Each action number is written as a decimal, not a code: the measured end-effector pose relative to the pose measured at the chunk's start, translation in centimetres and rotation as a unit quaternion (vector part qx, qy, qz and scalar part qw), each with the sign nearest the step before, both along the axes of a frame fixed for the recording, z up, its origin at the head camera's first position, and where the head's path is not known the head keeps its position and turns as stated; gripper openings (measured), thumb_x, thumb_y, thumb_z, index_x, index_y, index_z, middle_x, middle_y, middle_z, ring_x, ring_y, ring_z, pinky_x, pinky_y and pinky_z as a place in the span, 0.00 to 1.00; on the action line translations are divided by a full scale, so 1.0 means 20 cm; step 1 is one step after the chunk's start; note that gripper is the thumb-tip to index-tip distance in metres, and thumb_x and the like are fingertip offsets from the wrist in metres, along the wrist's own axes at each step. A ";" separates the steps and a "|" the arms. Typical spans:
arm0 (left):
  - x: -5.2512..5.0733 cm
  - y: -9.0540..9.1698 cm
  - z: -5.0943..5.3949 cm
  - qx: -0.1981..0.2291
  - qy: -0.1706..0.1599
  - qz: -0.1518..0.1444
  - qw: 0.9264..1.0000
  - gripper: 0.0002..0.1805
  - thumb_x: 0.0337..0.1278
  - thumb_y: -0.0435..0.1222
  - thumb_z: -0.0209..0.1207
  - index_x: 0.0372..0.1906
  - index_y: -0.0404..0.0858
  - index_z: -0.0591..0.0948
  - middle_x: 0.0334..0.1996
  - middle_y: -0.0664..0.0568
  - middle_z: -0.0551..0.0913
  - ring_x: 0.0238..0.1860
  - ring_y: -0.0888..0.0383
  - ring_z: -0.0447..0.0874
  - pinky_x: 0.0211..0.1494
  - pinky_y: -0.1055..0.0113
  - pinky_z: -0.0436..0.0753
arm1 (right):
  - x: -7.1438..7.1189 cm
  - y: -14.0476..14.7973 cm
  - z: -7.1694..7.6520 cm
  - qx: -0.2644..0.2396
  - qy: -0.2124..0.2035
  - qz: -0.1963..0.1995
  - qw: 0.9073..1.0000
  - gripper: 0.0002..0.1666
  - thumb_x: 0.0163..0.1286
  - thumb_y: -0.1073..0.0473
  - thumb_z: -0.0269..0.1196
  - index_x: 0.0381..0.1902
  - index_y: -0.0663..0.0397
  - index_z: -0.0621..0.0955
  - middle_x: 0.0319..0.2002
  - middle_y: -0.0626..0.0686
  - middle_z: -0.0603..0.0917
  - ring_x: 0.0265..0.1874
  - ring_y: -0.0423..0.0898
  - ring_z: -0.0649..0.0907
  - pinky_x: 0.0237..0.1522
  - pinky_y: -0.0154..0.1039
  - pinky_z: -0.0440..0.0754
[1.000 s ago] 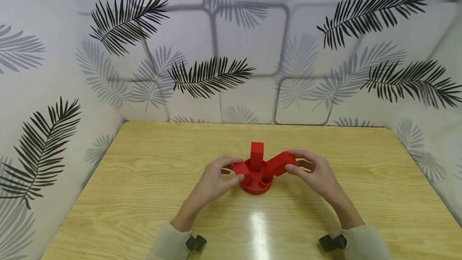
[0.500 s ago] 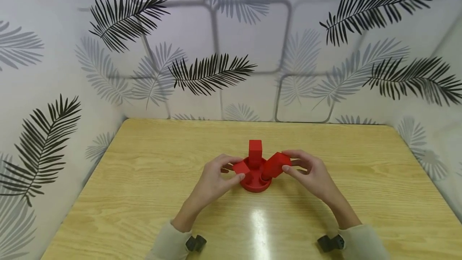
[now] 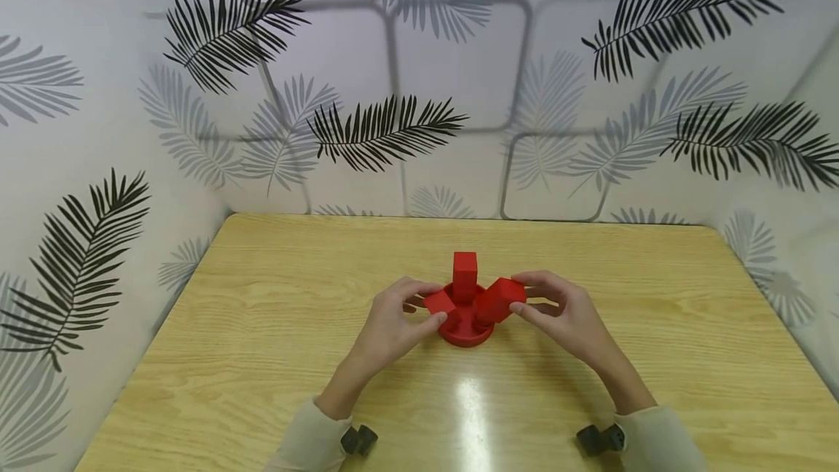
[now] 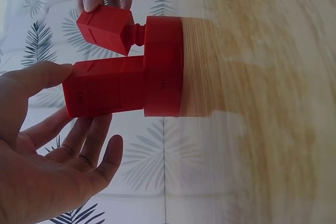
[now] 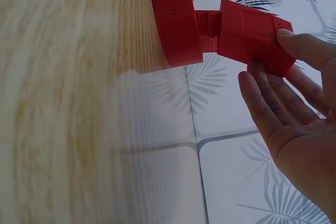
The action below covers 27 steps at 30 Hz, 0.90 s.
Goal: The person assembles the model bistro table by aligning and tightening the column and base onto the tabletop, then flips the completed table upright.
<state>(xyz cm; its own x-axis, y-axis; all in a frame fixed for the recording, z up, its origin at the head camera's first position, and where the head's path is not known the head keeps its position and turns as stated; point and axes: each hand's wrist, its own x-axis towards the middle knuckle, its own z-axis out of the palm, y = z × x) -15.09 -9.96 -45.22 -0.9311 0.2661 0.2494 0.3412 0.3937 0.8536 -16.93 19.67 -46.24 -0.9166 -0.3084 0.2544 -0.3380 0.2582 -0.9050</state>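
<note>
A round red base (image 3: 466, 339) stands on the table with a red block (image 3: 465, 272) upright at its back. My left hand (image 3: 390, 326) pinches a second red block (image 3: 439, 302) between thumb and fingers; in the left wrist view this block (image 4: 105, 86) meets the base (image 4: 164, 66). With thumb and fingers my right hand (image 3: 573, 317) grips a third red block (image 3: 503, 300), which leans outward to the right. In the right wrist view a narrower ridged stem joins the tilted block (image 5: 252, 38) to the base (image 5: 176, 19); how deep it sits is hidden.
The wooden table (image 3: 295, 275) reaches back to a wall (image 3: 452, 64) with a leaf pattern, and similar leaf-patterned surfaces stand at both sides. Small black devices (image 3: 358, 441) sit at both wrists, beside pale sleeves.
My right hand has moved slightly left with its block, whose lower end has come down over the base's right side. My left hand keeps its grip with little movement.
</note>
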 end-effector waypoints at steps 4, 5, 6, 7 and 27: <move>0.00 0.00 -0.01 -0.002 0.002 0.007 1.000 0.20 0.56 0.30 0.71 0.55 0.36 0.86 0.43 0.53 0.84 0.44 0.54 0.85 0.51 0.49 0.86 | 0.00 -0.01 -0.01 0.004 0.006 -0.003 1.000 0.24 0.65 0.64 0.73 0.59 0.56 0.82 0.54 0.55 0.86 0.50 0.46 0.86 0.48 0.38 0.87; 0.00 0.00 -0.01 -0.003 0.004 0.009 1.000 0.20 0.56 0.31 0.71 0.55 0.36 0.86 0.43 0.53 0.84 0.44 0.54 0.85 0.50 0.49 0.86 | 0.00 -0.01 -0.01 0.005 0.009 -0.004 1.000 0.24 0.65 0.64 0.73 0.58 0.55 0.83 0.54 0.54 0.86 0.50 0.46 0.86 0.48 0.38 0.87; 0.00 0.00 -0.02 -0.002 0.005 0.011 1.000 0.19 0.56 0.31 0.72 0.54 0.36 0.86 0.43 0.53 0.85 0.44 0.55 0.85 0.50 0.49 0.86 | 0.00 -0.01 -0.01 0.007 0.012 -0.005 1.000 0.24 0.65 0.64 0.74 0.58 0.55 0.83 0.54 0.54 0.86 0.49 0.45 0.86 0.48 0.39 0.87; 0.01 0.00 -0.02 -0.003 0.007 0.014 1.000 0.19 0.56 0.31 0.72 0.54 0.36 0.86 0.43 0.53 0.85 0.44 0.55 0.85 0.50 0.49 0.85 | 0.00 -0.02 0.00 0.008 0.017 -0.007 1.000 0.24 0.65 0.64 0.74 0.58 0.55 0.83 0.54 0.54 0.86 0.49 0.45 0.86 0.48 0.39 0.87; -0.01 0.00 -0.01 -0.007 0.009 0.026 1.000 0.19 0.54 0.32 0.74 0.52 0.38 0.86 0.42 0.53 0.84 0.43 0.54 0.85 0.50 0.49 0.86 | 0.02 -0.06 0.01 0.032 0.069 -0.029 0.997 0.23 0.59 0.65 0.77 0.52 0.54 0.85 0.45 0.49 0.88 0.43 0.45 0.88 0.44 0.42 0.89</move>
